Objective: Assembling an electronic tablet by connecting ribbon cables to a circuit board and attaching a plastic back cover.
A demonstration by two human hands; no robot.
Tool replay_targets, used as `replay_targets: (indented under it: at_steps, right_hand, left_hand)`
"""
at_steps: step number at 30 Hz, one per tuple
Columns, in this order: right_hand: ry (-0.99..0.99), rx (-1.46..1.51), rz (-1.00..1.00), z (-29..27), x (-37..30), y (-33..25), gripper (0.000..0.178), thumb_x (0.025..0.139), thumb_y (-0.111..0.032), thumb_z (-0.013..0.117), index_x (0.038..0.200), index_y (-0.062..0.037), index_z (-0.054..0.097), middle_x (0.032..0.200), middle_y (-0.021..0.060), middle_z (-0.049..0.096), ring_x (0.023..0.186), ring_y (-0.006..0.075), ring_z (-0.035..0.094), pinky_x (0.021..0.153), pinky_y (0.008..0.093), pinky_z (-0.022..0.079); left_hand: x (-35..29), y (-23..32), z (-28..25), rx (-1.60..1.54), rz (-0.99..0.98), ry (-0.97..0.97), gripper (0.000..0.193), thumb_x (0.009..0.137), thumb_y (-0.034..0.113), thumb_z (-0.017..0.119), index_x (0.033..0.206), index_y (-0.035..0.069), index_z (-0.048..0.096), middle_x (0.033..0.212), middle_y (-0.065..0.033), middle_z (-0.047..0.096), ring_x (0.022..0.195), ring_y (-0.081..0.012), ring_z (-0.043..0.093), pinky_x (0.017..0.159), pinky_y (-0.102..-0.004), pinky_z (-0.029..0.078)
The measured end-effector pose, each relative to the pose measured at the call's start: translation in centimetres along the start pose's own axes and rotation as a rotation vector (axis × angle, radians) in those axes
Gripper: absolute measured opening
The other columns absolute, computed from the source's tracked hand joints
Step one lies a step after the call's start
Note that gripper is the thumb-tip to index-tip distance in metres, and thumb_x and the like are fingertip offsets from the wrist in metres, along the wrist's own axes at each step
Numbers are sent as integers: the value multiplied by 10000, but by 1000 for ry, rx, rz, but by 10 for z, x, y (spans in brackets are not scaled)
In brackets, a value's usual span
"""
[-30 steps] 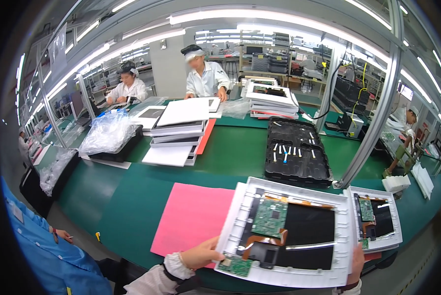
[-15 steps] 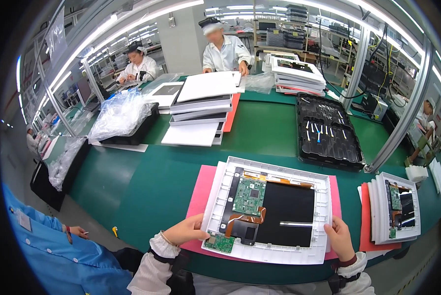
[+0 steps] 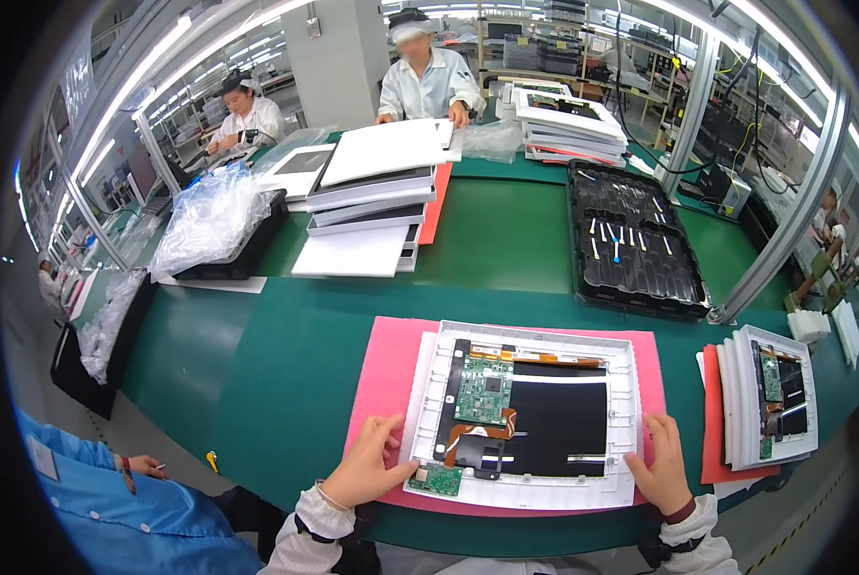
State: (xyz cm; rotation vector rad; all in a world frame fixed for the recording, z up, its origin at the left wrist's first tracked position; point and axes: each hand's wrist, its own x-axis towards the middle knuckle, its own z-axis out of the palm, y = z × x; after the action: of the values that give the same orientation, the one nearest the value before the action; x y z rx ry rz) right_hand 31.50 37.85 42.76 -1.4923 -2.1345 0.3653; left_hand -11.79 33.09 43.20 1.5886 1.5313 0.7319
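A white plastic panel frame [image 3: 544,494] lies open side up on a pink foam sheet [image 3: 377,383]. Inside it are a green circuit board [image 3: 484,391], a brown ribbon cable [image 3: 482,431], a small green board [image 3: 435,479] in the near left corner and a glossy black surface [image 3: 559,412]. My left hand [image 3: 364,465] is open beside that corner, its thumb at the frame's edge and its fingers apart over the foam. My right hand [image 3: 661,470] is open at the right edge, thumb by the rim and fingers spread.
Similar panels [image 3: 769,402] stand stacked at right. Beyond lie a black tray of small strips [image 3: 630,240], a panel stack [image 3: 372,201] and a plastic-filled bin [image 3: 209,230]. A blue-sleeved person [image 3: 132,498] stands close at left; a co-worker [image 3: 429,81] is across the table.
The panel has settled flatter onto the pink foam. Both hands have loosened from its edges and their fingers have spread. The view has shifted slightly.
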Motion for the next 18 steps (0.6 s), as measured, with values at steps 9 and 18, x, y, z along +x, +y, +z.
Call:
replay_targets:
  at_steps: [9, 18]
  right_hand:
    - [-502, -118, -160, -38, 1, -35, 980, 611, -489, 872, 1366, -47, 431, 1449, 314, 282, 1332, 475, 342, 1069, 466, 370]
    - [-351, -128, -235, -30, -7, -14, 850, 595, -344, 890, 1307, -75, 511, 1409, 311, 376, 1160, 435, 544, 936, 426, 486]
  left_hand:
    - [3, 8, 14, 105, 79, 159, 491, 856, 90, 635, 1299, -65, 491, 1208, -193, 486, 1052, -290, 555, 897, -352, 470]
    - [3, 10, 15, 300, 189, 187, 429, 838, 86, 621, 1250, -21, 566, 1176, -205, 526, 1033, -334, 571, 890, -387, 472]
